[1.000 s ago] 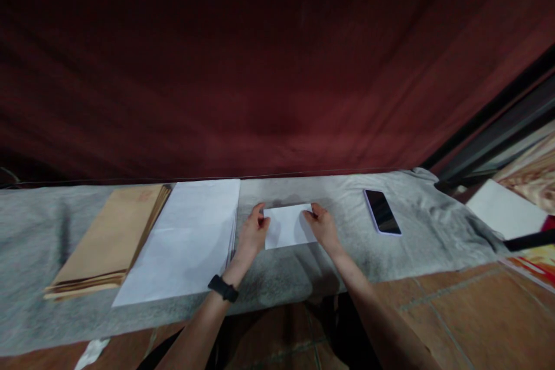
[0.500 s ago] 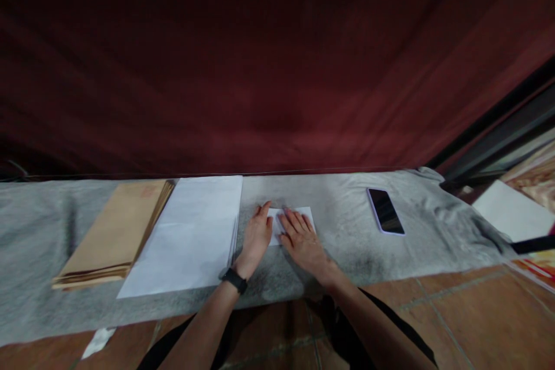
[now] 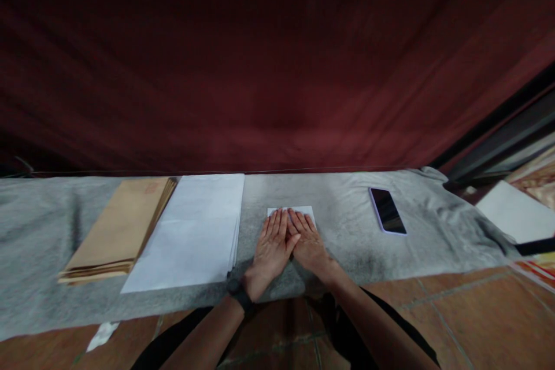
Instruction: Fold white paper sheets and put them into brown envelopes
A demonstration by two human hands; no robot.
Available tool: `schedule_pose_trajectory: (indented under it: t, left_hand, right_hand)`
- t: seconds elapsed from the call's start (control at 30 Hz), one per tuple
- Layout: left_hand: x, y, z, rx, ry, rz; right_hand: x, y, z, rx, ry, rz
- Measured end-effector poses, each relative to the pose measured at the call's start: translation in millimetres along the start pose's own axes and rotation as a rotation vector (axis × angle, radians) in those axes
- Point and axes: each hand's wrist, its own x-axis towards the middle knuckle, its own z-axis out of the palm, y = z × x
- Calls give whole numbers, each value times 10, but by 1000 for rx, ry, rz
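A small folded-looking white paper [image 3: 299, 208] lies on the grey cloth in front of me, mostly covered by my hands. My left hand [image 3: 273, 245] rests flat on its left half, fingers stretched forward, a dark watch on the wrist. Beside it, my right hand [image 3: 307, 243] presses flat on the right half with its fingers extended. The thumbs meet or overlap in the middle. Only the far edge of the paper and its right corner show beyond the fingertips.
Left of my hands lies a stack of large white sheets [image 3: 191, 231], and beyond it a stack of brown envelopes [image 3: 115, 225]. A phone in a purple case [image 3: 388, 211] lies to the right on the grey cloth [image 3: 347, 254]. A dark red curtain [image 3: 277, 81] hangs behind.
My left hand has come down from the paper's left edge and now lies flat on it, next to the right hand. The right hand has stayed almost in place.
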Motion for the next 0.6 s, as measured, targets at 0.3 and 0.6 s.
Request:
schedule_pose_trajectory:
  t: [0.3, 0.6]
  left_hand:
    - [-96, -200, -10, 93, 19, -32]
    - [-124, -259, -146, 138, -47, -64]
  right_hand:
    - [-55, 127, -35, -28, 11, 89]
    - [-131, 383, -143, -23, -129, 220]
